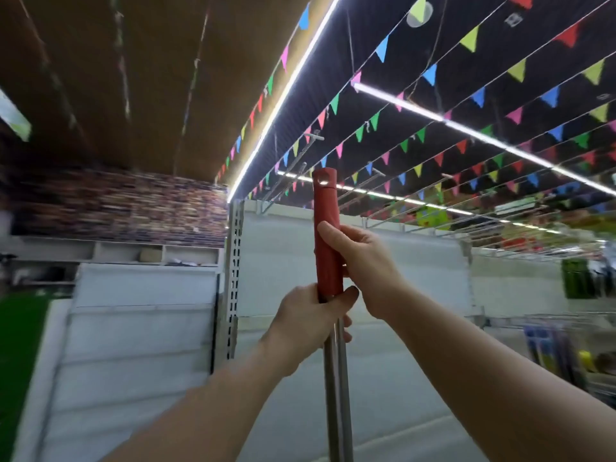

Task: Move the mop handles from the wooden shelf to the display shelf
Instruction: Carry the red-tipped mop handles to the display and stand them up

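Both hands hold one mop handle (334, 345) upright before the white display shelf (283, 255) — the right hand (363, 261) clenched on its red grip (328, 235), the left hand (310, 321) closed just below, on the steel shaft.

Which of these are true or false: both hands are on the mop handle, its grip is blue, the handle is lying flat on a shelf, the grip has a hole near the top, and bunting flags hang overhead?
1. Both hands hold the mop handle. True: the left hand grips where the red grip meets the metal pole, and the right hand holds the grip higher up.
2. The grip is blue. False: the grip is red.
3. The handle lies flat on a shelf. False: it is held roughly upright in front of the white display shelf.
4. The grip has a hole near its top. True.
5. Bunting flags hang overhead. True.
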`<move>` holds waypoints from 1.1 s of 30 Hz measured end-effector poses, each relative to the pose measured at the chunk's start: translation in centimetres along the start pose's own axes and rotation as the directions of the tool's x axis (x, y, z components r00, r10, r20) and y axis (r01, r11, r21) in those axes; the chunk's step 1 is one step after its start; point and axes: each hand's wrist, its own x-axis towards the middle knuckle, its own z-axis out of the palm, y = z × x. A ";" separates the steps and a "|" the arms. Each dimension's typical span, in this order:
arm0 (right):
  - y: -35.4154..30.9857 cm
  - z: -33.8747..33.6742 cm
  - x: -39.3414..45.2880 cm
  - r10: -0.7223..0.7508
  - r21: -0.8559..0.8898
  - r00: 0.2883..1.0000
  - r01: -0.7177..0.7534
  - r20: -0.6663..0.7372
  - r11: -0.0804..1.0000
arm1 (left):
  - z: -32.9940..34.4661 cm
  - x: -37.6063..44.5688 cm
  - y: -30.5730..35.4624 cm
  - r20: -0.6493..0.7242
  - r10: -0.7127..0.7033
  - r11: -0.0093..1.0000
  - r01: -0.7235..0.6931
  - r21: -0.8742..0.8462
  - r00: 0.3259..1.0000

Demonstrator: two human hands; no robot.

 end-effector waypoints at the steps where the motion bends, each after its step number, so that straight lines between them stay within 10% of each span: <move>1: 0.2 0.1 0.4 -0.007 0.006 1.000 0.007 0.011 1.000 | -0.1 0.4 -0.1 -0.019 0.002 1.000 -0.001 0.021 1.000; 33: 2.5 1.1 11.4 -0.118 0.286 0.974 0.060 0.191 0.956 | -2.6 8.0 2.4 -0.190 0.006 0.959 0.049 0.281 0.982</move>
